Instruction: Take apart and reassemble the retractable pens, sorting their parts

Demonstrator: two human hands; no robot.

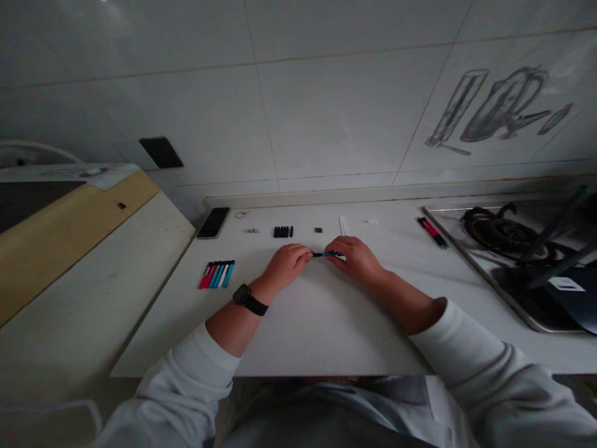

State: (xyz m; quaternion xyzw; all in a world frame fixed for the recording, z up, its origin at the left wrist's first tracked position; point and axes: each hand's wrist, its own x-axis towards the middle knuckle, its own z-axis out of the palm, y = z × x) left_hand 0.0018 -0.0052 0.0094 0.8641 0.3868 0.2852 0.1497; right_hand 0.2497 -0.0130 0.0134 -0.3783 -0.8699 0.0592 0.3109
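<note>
Both hands meet over the middle of the white counter on a slim blue-and-black pen-like piece [330,254]. My left hand [288,261], with a dark watch on its wrist, pinches the black end. The fingers of my right hand [353,257] are closed round the blue part and hide some of it. Just beyond the hands are a row of short black pieces [282,232], a small dark square stack [318,230] and pale narrow strips [344,226]. To the left lies a row of red, blue and white sticks with black ends [216,274].
A phone [213,223] lies at the counter's back left, near a ring [241,214] and tiny metallic pieces [252,231]. Small clear pieces [372,221] lie behind my right hand. Red-and-black sticks [432,233] rest beside the metal-rimmed stove [485,280]. A tiled wall stands behind.
</note>
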